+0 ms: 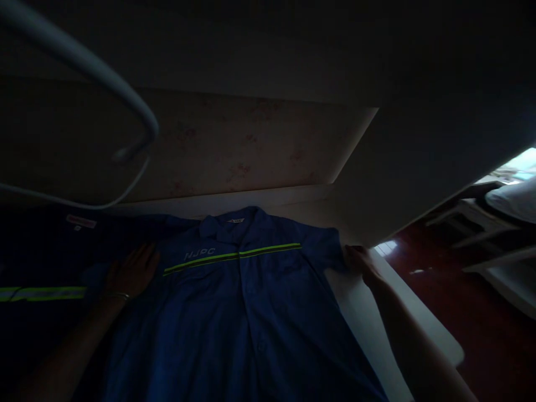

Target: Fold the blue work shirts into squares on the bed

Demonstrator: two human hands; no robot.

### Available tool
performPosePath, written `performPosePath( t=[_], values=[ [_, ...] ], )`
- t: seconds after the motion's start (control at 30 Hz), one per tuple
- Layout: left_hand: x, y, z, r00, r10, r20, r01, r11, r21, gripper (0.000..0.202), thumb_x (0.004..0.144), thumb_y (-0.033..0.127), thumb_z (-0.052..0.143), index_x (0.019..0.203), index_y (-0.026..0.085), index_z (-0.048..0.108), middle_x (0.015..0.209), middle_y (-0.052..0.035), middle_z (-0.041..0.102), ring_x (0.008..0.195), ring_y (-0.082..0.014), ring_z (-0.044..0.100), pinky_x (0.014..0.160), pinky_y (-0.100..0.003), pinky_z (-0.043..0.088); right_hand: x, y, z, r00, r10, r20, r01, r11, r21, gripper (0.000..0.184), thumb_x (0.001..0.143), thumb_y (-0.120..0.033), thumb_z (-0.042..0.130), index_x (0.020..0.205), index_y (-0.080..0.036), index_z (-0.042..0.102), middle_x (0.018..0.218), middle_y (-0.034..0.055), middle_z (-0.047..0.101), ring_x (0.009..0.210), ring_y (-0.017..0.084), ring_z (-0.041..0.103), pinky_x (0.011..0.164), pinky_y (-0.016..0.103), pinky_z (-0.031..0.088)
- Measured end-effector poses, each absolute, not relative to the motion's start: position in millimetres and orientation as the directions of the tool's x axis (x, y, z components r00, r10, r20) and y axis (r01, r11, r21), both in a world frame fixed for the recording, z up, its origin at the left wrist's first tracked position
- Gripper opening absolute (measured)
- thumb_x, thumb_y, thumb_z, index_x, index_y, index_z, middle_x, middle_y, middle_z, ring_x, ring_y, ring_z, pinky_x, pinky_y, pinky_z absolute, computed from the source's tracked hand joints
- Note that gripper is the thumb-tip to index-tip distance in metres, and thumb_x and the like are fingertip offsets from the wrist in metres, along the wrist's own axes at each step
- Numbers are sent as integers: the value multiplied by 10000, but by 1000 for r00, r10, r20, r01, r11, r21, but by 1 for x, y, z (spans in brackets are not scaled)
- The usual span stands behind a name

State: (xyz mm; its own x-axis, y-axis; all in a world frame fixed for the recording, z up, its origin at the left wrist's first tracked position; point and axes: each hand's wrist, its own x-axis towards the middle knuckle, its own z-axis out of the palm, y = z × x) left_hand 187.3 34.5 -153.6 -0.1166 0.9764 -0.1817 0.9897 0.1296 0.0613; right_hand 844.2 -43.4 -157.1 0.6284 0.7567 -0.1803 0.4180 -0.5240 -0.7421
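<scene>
A blue short-sleeved work shirt lies spread front side up, its collar toward the far wall. Bright yellow-green strips cross the chest, with the letters NJPC above one of them. My left hand rests flat near the shirt's left sleeve, fingers extended, a thin bracelet at the wrist. At the opposite side, my right hand pinches the end of the other sleeve between closed fingers. Darker blue garments, one with a reflective strip, lie to the left, partly lost in shadow.
A pale surface carries the shirt and ends at a rounded corner on the right. Overhead at left curves a white tube with a thin cord. Floral wallpaper covers the back. White furniture stands on the reddish floor.
</scene>
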Motion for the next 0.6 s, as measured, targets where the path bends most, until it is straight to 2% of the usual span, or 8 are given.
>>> performPosePath(
  t=[0.1,0.2,0.27,0.33,0.4,0.5,0.6],
  values=[
    [192,35,-155,-131,977,-167,988,142,57,728,951,551,76,1557,179,233,1647,-64,150,1510,-272,153,1192,-590,105,842,-57,-153,458,818,-347,255,-495,-831,351,748,-472,648,880,-151,692,707,52,663,600,164,600,522,258,438],
    [196,33,-155,-130,980,-152,988,140,61,721,955,546,81,1555,179,238,1645,-67,171,1506,-269,168,1194,-581,104,824,-60,-143,385,832,-399,200,-498,-844,366,665,-437,745,888,-154,685,681,30,650,554,132,558,492,236,404],
    [196,32,-155,-132,980,-151,987,143,67,712,957,544,93,1552,184,247,1641,-71,194,1501,-267,184,1194,-572,114,815,-64,-136,383,834,-396,146,-478,-866,429,631,-406,782,968,-171,658,762,38,678,597,138,589,524,242,438],
    [195,31,-156,-135,980,-147,986,147,78,708,958,551,102,1546,190,260,1636,-74,218,1497,-266,199,1194,-569,120,812,-73,-131,384,847,-368,109,-438,-893,520,616,-387,797,1065,-205,607,925,55,701,688,155,636,589,262,491],
    [193,32,-158,-131,983,-130,985,144,96,707,958,561,111,1537,193,282,1629,-81,242,1491,-267,215,1192,-570,126,810,-82,-128,427,831,-355,145,-451,-881,542,622,-397,796,1083,-220,573,964,56,699,695,162,644,582,272,503],
    [192,33,-160,-132,985,-107,983,144,111,706,956,578,117,1528,208,303,1627,-79,254,1486,-274,221,1186,-579,135,805,-89,-124,513,743,-430,188,-586,-788,428,675,-451,781,959,-194,591,755,29,671,581,144,596,518,264,489],
    [194,33,-159,-145,984,-100,981,156,116,711,950,602,122,1528,227,300,1626,-70,258,1482,-279,228,1184,-578,131,797,-87,-123,451,725,-521,123,-629,-768,351,705,-449,787,828,-173,608,648,23,636,553,138,591,566,288,542]
  ],
)
